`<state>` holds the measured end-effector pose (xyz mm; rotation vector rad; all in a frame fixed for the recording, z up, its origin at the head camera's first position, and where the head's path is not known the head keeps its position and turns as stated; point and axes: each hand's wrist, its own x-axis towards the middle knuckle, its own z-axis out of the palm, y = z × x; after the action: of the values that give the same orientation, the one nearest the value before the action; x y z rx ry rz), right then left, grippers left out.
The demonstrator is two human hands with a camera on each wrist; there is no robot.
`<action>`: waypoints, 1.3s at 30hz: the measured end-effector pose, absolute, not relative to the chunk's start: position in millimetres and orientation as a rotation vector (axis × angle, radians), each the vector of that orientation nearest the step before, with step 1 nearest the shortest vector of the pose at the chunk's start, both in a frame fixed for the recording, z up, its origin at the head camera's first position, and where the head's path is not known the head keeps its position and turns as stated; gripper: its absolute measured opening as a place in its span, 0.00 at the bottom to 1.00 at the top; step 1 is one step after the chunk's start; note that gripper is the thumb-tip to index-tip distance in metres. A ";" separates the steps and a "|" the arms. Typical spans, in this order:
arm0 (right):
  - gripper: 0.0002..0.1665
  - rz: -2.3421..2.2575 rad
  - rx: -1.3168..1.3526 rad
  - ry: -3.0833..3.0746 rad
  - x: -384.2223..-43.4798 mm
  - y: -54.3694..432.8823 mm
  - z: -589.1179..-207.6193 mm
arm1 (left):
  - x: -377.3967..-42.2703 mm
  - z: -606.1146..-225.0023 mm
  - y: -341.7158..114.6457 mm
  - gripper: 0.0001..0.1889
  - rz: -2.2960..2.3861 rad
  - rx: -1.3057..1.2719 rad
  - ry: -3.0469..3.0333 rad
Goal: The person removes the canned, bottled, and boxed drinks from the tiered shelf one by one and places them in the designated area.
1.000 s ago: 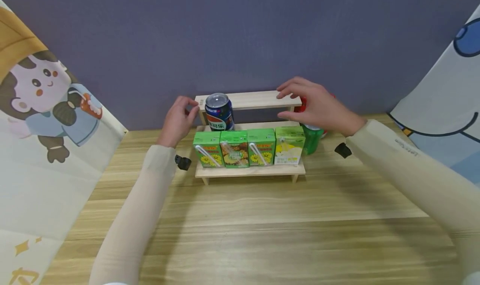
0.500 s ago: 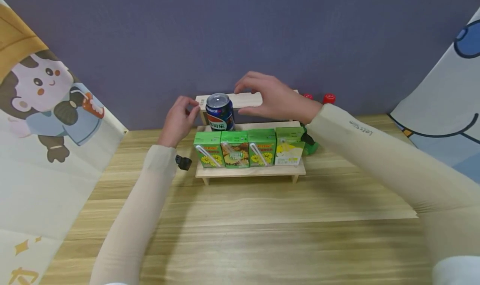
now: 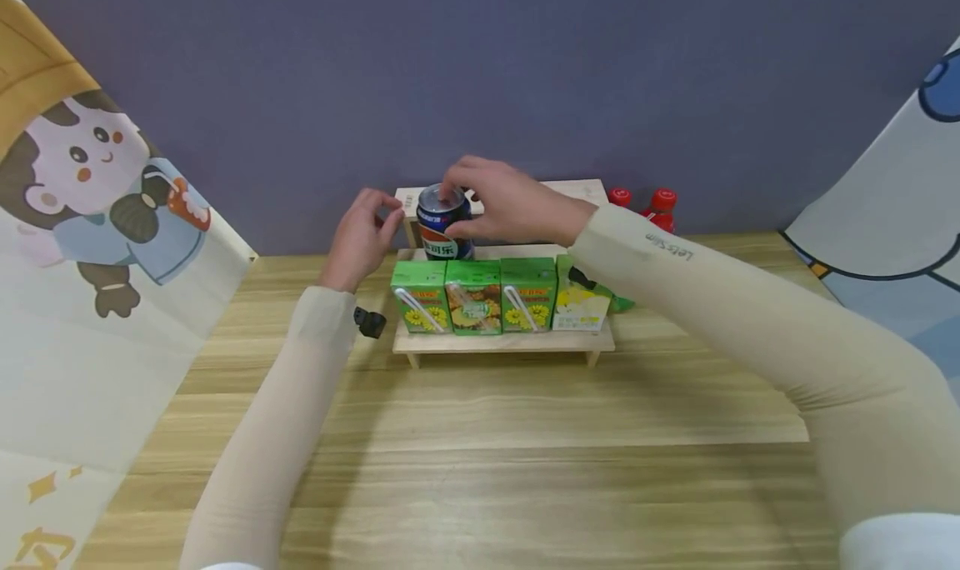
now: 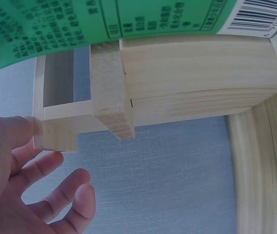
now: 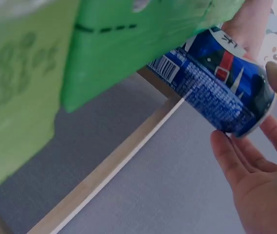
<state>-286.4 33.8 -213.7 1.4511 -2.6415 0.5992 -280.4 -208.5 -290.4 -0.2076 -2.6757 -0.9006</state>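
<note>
A dark blue soda can [image 3: 442, 230] stands upright on the wooden two-tier shelf [image 3: 495, 344], at its left end behind the row of juice boxes. My right hand [image 3: 517, 203] holds the can near its top, with the thumb on its side and a finger over the lid. In the right wrist view, the fingers of my right hand [image 5: 265, 180] meet the rim of the can [image 5: 226, 83]. At the shelf's upper left corner is my left hand [image 3: 360, 241]. In the left wrist view, my left hand [image 4: 31, 175] pinches the end of the upper board [image 4: 39, 107].
Several green juice boxes [image 3: 474, 299] line the front of the lower tier. Red-capped bottles [image 3: 662, 210] stand behind the shelf's right end, and a green can [image 3: 621, 303] is mostly hidden by my right sleeve. A grey-blue panel [image 3: 480, 70] rises behind.
My right hand has moved left across the upper board to the soda can and taken hold of its top. My left hand has stayed at the shelf corner.
</note>
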 end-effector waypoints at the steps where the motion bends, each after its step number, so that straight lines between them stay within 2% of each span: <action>1: 0.22 0.590 1.433 -2.654 -286.4 31.8 -213.9 | -280.5 -290.2 -208.3 0.15 -0.904 -0.209 -2.674; 8: 0.26 0.596 1.359 -2.724 -286.6 20.2 -218.3 | -280.7 -290.0 -207.7 0.14 -0.904 -0.222 -2.654; 19: 0.22 0.601 1.430 -2.577 -279.6 23.9 -223.4 | -280.8 -291.1 -207.3 0.14 -0.902 -0.229 -2.651; 39: 0.27 0.856 1.098 -2.511 -270.1 104.1 -191.2 | -280.4 -290.6 -206.5 0.15 -0.888 -0.217 -2.668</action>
<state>-270.1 104.1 -191.2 1.0982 -2.5110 0.8556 -280.4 -206.5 -290.6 -0.2173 -2.6685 -0.8883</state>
